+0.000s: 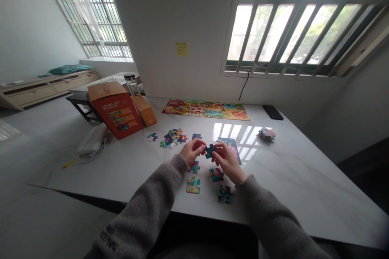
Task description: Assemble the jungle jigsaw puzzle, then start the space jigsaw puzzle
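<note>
A dark blue-green puzzle piece (209, 151) is held up between my two hands over the white table. My left hand (192, 150) pinches its left edge, and the fingers of my right hand (227, 161) grip its right side. Beyond my right hand lies a joined purple-and-blue puzzle section (233, 148), partly covered by that hand. A dark blue piece (197, 136) rests just past my left hand. Nearer to me are a red-and-blue piece (195, 167), a yellow-and-teal piece (193, 185), a multicoloured piece (216, 175) and a dark teal piece (225, 194).
A pile of puzzle pieces (174, 138) lies left of my hands, beside an orange-red puzzle box (120, 113). A finished-looking puzzle strip (206, 109) runs along the wall. At right are a stack of pieces (267, 134) and a black phone (272, 112). A white cabled device (92, 142) sits left.
</note>
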`<state>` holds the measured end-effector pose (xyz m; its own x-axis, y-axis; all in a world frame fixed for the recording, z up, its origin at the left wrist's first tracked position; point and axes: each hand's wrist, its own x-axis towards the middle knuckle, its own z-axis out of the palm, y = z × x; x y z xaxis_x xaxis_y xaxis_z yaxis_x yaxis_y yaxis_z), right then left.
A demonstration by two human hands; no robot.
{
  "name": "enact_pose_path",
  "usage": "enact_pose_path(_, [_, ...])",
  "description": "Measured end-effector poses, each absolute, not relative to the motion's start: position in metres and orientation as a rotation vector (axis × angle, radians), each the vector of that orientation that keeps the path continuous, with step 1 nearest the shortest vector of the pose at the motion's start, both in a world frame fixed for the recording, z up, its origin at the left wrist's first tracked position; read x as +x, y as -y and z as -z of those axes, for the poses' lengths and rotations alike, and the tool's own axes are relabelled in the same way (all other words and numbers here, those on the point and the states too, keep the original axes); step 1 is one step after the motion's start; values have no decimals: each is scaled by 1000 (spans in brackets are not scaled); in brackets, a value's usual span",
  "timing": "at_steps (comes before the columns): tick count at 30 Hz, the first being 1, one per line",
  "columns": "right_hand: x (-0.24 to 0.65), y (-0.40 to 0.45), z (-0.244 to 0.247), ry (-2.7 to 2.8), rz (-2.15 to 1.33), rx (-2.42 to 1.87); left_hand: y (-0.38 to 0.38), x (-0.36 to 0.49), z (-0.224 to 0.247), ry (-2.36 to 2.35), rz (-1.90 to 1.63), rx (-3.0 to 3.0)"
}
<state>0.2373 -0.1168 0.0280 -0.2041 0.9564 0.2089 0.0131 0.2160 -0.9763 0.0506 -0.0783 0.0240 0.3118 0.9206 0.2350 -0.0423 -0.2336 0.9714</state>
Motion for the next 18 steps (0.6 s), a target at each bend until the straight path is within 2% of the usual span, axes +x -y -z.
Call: enact_pose_path(18, [242, 113, -24, 1410, -1159, -968, 74, 46, -26, -848, -1284, 1404])
